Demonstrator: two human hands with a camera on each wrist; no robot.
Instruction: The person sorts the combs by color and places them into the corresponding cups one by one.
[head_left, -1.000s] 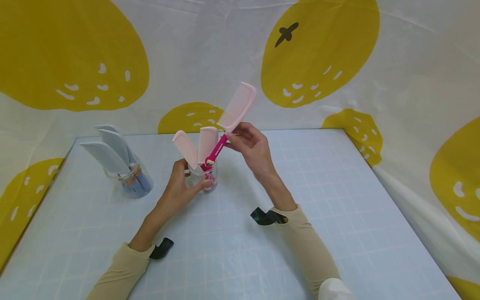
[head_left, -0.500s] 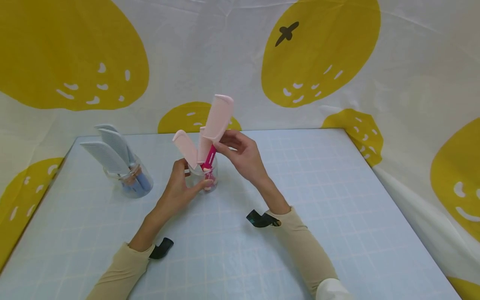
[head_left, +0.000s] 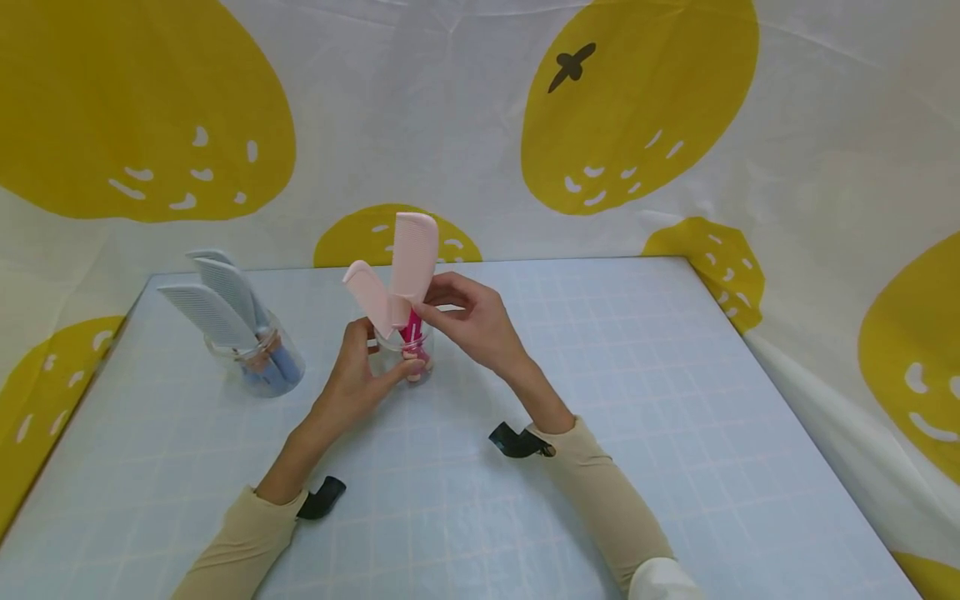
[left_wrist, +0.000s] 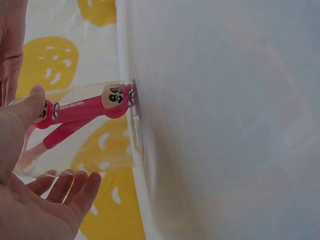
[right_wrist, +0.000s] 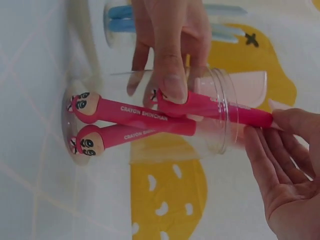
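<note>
My left hand holds a clear jar around its side, thumb on the near wall and fingers on the far side. My right hand pinches a pink comb near where its magenta handle meets the toothed head. That handle passes through the jar's mouth, its cartoon-face end above the jar's base. Two more pink combs stand in the jar, their handles reaching down to the base. One comb head leans left; the other is mostly hidden behind the held comb.
To the left, a second clear jar with twine round its neck holds several light-blue combs. Both jars stand on a pale blue checked table. A white curtain with yellow shapes hangs behind.
My right hand has moved left and down, bringing the comb from a slant above the jar to nearly upright with its handle inside. The left hand and jar have stayed in place.
</note>
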